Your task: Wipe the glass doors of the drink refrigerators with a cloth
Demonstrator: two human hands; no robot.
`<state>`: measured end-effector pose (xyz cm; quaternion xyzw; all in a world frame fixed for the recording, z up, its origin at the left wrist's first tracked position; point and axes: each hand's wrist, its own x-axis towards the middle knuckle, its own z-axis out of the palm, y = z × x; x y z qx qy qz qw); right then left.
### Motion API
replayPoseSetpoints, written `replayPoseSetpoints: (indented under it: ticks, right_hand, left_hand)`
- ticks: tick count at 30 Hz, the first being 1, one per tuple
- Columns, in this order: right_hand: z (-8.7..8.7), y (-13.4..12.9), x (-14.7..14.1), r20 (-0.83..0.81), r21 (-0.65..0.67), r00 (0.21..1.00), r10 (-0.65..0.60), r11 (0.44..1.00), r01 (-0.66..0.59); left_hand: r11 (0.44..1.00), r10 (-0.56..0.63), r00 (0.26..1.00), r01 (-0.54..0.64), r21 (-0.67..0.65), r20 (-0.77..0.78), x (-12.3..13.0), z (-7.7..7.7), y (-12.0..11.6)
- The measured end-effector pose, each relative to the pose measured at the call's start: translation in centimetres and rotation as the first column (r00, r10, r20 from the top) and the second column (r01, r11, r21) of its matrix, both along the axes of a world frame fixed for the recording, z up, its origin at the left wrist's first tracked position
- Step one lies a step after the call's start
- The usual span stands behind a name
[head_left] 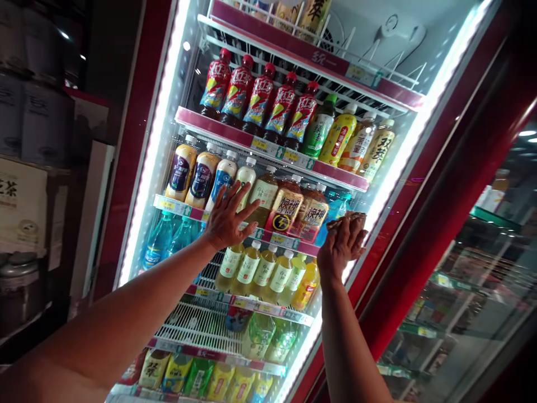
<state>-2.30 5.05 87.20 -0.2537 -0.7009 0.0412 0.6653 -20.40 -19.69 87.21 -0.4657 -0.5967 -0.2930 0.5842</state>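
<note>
My left hand (229,217) is open with its fingers spread, in front of the third shelf down. Right behind its fingers stand a pale-capped bottle (246,173) and a green-tinted tea bottle (265,193). On the right, my right hand (340,246) is closed around a crumpled brownish cloth (350,218), raised by the right end of that shelf. Blue bottles (335,204) are partly hidden behind this hand. Between my hands are two amber bottles, one of them a square-labelled drink bottle (287,207). Whether either hand touches the shelf or bottles, I cannot tell.
The lit drinks fridge (268,146) has several shelves and a red frame (369,268). Red-labelled bottles (258,98) line the second shelf; pale yellow bottles (249,268) stand below my hands. Glass shelving (455,285) is at right, stacked boxes (20,207) at left.
</note>
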Motion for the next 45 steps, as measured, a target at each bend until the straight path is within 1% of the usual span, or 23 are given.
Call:
replayPoseSetpoints:
  ticks: [1,3,5,7,10,11,13,15,16,18,20,23,24,26,29,31,32,34,36,39,41,42,45]
  right_hand:
    - [0.3,-0.9,-0.8,-0.006,-0.004,1.0,-0.002,1.0,0.002]
    - [0.5,-3.0,-2.4,0.043,0.047,0.999,0.009,0.999,-0.011]
    - [-0.1,-4.9,-3.5,0.124,0.121,0.992,0.027,0.992,-0.043]
    - [-1.0,-5.9,-3.7,0.185,0.166,0.982,0.037,0.984,-0.069]
    - [-1.8,-5.4,-3.0,0.201,0.178,0.979,0.03,0.982,-0.066]
    - [-1.8,-5.0,-2.8,0.173,0.168,0.985,0.025,0.984,-0.055]
    - [-1.3,-4.5,-2.9,0.068,0.12,0.998,0.017,0.992,-0.025]
    - [-0.7,-4.9,-3.7,-0.031,0.061,0.999,0.016,0.998,-0.014]
    - [-0.5,-5.4,-4.4,-0.055,0.044,0.998,0.018,0.999,-0.016]
    - [-0.3,-6.9,-5.6,-0.042,0.062,0.999,0.029,0.998,-0.026]
    - [-0.6,-8.3,-6.5,0.028,0.135,0.999,0.041,0.99,-0.044]
    - [-1.2,-9.2,-6.4,0.134,0.227,0.99,0.04,0.971,-0.07]
    - [-1.3,-9.2,-6.2,0.147,0.228,0.989,0.035,0.971,-0.068]
    - [-1.1,-9.2,-5.9,0.128,0.184,0.991,0.027,0.982,-0.051]
    - [-0.4,-10.1,-6.8,0.022,0.079,0.999,0.036,0.996,-0.037]
    - [0.0,-11.6,-8.2,-0.025,0.053,0.998,0.054,0.997,-0.053]
    - [0.1,-12.5,-9.0,-0.021,0.064,0.998,0.064,0.996,-0.063]
    - [-0.1,-14.3,-10.2,0.043,0.126,0.995,0.089,0.988,-0.093]
    - [-0.5,-15.5,-10.7,0.125,0.199,0.987,0.101,0.972,-0.125]
    - [-0.8,-16.0,-10.6,0.199,0.247,0.974,0.107,0.956,-0.155]
    - [-0.6,-16.1,-10.7,0.169,0.223,0.98,0.108,0.964,-0.145]
    - [-0.4,-16.3,-11.0,0.128,0.199,0.986,0.105,0.971,-0.129]
    - [0.3,-17.9,-12.6,0.019,0.133,0.995,0.103,0.986,-0.104]
  left_hand:
    - [1.0,-0.007,1.0,0.007,0.001,0.001,0.0,0.0,0.0]
    - [1.0,-0.022,1.0,0.022,0.01,-0.01,-0.1,-0.1,-0.1]
    - [0.999,-0.04,0.999,0.04,0.018,-0.02,-0.3,-0.1,-0.2]
    - [0.998,-0.061,0.998,0.062,0.021,-0.023,-0.4,-0.2,-0.2]
    - [0.996,-0.088,0.996,0.088,0.024,-0.024,-0.5,-0.3,-0.3]
    - [0.995,-0.092,0.995,0.093,0.027,-0.025,-0.5,-0.3,-0.3]
    - [0.994,-0.102,0.994,0.104,0.043,-0.04,-0.5,-0.4,-0.2]
    - [0.991,-0.115,0.991,0.12,0.067,-0.068,-0.5,-0.4,-0.1]
    - [0.989,-0.122,0.989,0.128,0.079,-0.082,-0.5,-0.4,0.0]
    - [0.985,-0.139,0.986,0.147,0.092,-0.096,-0.6,-0.4,0.1]
    - [0.98,-0.163,0.983,0.172,0.102,-0.086,-0.7,-0.5,0.2]
    - [0.965,-0.225,0.971,0.234,0.122,-0.08,-1.1,-0.4,0.0]
    - [0.958,-0.249,0.965,0.258,0.123,-0.083,-1.2,-0.4,-0.2]
    - [0.95,-0.291,0.953,0.298,0.092,-0.079,-1.4,-0.2,-0.8]
    - [0.947,-0.32,0.946,0.321,-0.007,-0.047,-1.6,0.1,-2.2]
    - [0.958,-0.284,0.958,0.283,-0.046,-0.03,-1.9,0.2,-3.4]
    - [0.97,-0.24,0.97,0.239,-0.047,-0.025,-2.0,0.2,-4.1]
    - [0.993,-0.116,0.993,0.116,-0.028,-0.007,-2.6,0.0,-5.6]
    - [1.0,0.007,1.0,-0.007,-0.005,0.03,-3.4,-0.3,-7.1]
    - [0.992,0.116,0.986,-0.121,0.039,0.121,-5.1,-0.8,-9.4]
    - [0.984,0.151,0.974,-0.164,0.069,0.166,-6.1,-1.3,-10.6]
    - [0.981,0.166,0.971,-0.181,0.072,0.175,-6.6,-1.5,-11.0]
    - [0.976,0.203,0.964,-0.213,0.043,0.17,-7.7,-2.3,-11.7]
